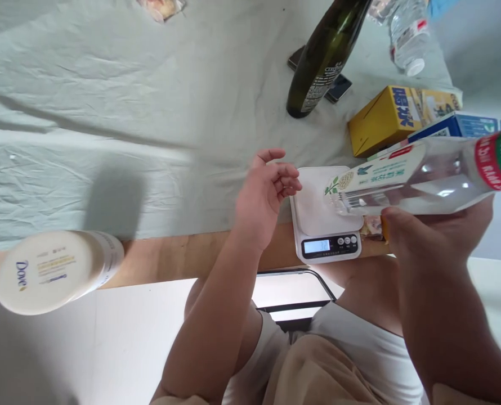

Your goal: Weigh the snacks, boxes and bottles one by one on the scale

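Observation:
A clear plastic bottle [434, 174] with a floral label, a red band and a green top is in my right hand [440, 228], whose fingers wrap its near side. The bottle's bottom end is over the white kitchen scale [324, 202]; whether it touches the plate I cannot tell. The scale's display is lit, its digits hard to read. My left hand [267, 194] holds nothing, its fingers loosely bent and apart, beside the scale's left edge.
A dark green glass bottle [324, 62] stands beyond the scale, near dark flat objects [339, 89]. At right are a yellow box [383, 121], a blue box [453, 124] and a lying water bottle [408, 39]. A white Dove container [56, 273] stands at the table's left edge.

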`<state>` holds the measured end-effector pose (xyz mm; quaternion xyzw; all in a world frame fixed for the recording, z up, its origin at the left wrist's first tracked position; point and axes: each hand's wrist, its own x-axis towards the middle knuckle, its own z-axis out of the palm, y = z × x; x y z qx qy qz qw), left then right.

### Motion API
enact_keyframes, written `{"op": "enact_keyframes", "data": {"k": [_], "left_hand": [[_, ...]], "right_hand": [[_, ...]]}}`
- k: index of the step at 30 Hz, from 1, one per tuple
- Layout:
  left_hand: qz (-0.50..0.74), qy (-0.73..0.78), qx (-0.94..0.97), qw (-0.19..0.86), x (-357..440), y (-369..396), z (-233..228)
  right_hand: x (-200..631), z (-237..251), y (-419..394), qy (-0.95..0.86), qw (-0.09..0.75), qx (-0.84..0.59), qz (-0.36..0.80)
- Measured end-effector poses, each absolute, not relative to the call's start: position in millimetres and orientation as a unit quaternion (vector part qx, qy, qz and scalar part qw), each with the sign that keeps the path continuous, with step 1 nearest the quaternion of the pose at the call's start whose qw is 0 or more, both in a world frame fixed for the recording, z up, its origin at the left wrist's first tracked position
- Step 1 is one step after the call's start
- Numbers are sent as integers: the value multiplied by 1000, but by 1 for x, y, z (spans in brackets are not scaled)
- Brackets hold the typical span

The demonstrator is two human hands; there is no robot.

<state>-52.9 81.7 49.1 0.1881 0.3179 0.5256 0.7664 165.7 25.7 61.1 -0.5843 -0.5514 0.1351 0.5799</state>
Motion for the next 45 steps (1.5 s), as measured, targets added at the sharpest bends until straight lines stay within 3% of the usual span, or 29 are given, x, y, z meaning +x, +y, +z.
{"op": "enact_keyframes", "data": {"k": [9,13,19,34,40,45], "left_hand": [[459,293,556,628,-35,80,21],[456,278,630,564,-31,80,19],[485,299,614,546,-30,81,16],[502,274,616,542,-27,78,12],[487,373,590,525,-25,78,8],[483,369,618,498,-24,78,13]], "right_hand": [[175,45,16,-628,511,-569,142],[176,45,14,-653,498,-531,211],[189,30,-9,-572,587,-511,259],[191,20,-39,-509,584,-538,332],[188,26,-39,-488,593,-542,341],[185,30,-38,-481,598,-533,356]]}}
